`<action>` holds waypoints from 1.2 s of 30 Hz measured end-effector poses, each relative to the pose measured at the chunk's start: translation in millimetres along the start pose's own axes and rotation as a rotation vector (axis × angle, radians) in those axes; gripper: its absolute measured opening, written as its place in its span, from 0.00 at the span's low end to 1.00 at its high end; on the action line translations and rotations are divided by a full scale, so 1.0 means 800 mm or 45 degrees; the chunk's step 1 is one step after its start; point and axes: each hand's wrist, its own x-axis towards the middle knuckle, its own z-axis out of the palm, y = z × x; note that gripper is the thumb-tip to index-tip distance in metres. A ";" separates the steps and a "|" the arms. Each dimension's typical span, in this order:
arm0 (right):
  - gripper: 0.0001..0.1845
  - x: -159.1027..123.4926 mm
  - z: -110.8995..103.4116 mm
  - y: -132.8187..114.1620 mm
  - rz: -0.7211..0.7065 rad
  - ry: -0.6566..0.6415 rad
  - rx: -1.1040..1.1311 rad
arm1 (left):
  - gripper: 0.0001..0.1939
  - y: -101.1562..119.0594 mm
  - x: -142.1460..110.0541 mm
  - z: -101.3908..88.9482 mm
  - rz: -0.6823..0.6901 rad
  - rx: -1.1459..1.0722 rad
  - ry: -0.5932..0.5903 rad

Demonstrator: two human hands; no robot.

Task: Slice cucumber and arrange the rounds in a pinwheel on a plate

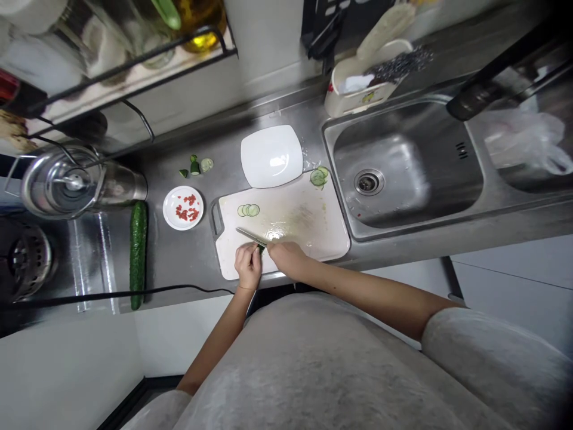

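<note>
On the metal bench [179, 260], a white cutting board [329, 230] lies just in front of the person, with both hands over its near edge. The right hand [286, 258] has its fingers closed around the handle of a knife [249, 235], whose blade slants away to the left above the board. The left hand [248, 263] is beside it, fingers bunched together and pinching a green cucumber piece [261, 248] — mostly hidden by the hands and the blade.

A short row of overlapping cucumber slices [248, 210] lies on the left part of the board, beyond the blade. More slices form a loose pile [319, 176] at the far right corner. Wet patches shine on the middle of the board.

Just beyond the board is a white squarish plate [271, 156], with nothing but reflections on it. To the left, a small round plate [169, 210] holds chopped red pieces [187, 214], and green cucumber offcuts [194, 166] lie beyond it beside a pale slice [206, 164]. Farther left, a whole cucumber [138, 254] lies lengthwise, pointing toward the person — a black cable [179, 287] crosses near its closer end. The steel sink [403, 179] is to the right of the board.
</note>
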 end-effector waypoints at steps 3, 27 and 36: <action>0.12 0.002 0.002 -0.001 0.011 0.029 0.004 | 0.09 0.000 0.001 0.000 0.010 -0.021 0.010; 0.18 -0.057 -0.026 0.034 0.231 0.528 -0.370 | 0.14 0.038 0.006 -0.017 -0.328 -0.105 0.385; 0.17 -0.084 -0.030 0.059 0.026 0.993 -0.558 | 0.13 0.082 0.098 -0.037 -0.043 -0.160 -0.331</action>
